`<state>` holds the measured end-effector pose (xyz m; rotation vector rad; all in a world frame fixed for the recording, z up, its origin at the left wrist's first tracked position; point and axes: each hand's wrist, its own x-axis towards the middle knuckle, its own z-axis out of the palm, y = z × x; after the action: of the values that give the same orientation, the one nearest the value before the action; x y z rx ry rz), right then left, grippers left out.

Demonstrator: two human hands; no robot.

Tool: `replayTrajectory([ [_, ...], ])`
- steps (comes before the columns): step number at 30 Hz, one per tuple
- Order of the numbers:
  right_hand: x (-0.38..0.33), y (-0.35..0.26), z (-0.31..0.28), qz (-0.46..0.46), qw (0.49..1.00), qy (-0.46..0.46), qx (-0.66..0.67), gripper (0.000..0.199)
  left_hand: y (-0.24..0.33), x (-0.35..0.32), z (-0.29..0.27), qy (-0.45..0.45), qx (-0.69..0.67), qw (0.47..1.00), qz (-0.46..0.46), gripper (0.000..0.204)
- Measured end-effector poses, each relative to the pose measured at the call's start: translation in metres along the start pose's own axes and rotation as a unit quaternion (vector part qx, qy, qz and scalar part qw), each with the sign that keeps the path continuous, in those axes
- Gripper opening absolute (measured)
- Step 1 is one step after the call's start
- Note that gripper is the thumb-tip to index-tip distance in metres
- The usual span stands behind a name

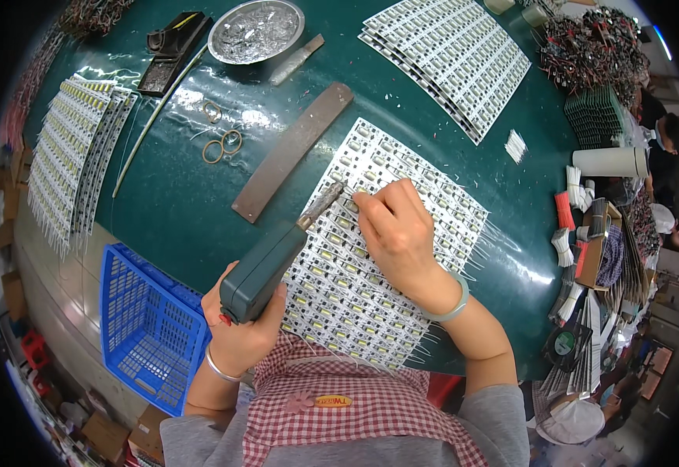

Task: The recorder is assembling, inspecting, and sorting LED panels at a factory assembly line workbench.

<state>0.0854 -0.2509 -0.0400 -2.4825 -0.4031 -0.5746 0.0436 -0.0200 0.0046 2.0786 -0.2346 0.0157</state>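
My left hand [240, 336] is wrapped round the dark green body of a soldering gun [255, 272], whose grey tip reaches up and right over a sheet of white circuit boards [339, 268]. My right hand [401, 233] hovers low over the same sheet, thumb and forefinger pinched beside the soldering tip. What the pinch holds is too small to make out. Rows of small yellow-and-black parts cover the sheet, and thin white wires stick out along its right edge. A brown flat bar [293, 152] lies just left of the sheet's upper part.
Stacked circuit sheets lie at the far right [452, 62] and far left [75, 159]. A metal bowl [255, 62] holds silvery scraps, near rubber bands [232, 142]. Short white wires [515, 146] lie to the right. A blue basket [180, 342] stands below the table's left edge.
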Motion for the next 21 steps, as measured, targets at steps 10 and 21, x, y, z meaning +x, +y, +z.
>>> replayTrajectory([
  [10,-0.0002,0.0021,0.0003,-0.01,1.0,0.003,0.003,0.023,0.0018,-0.0022,-0.0015,0.028,-0.046,0.999,-0.01,0.021],
  [21,-0.0005,0.0009,0.0001,0.006,1.0,0.004,0.016,0.025,-0.0005,0.0003,0.0009,0.004,-0.021,1.0,0.001,0.019],
])
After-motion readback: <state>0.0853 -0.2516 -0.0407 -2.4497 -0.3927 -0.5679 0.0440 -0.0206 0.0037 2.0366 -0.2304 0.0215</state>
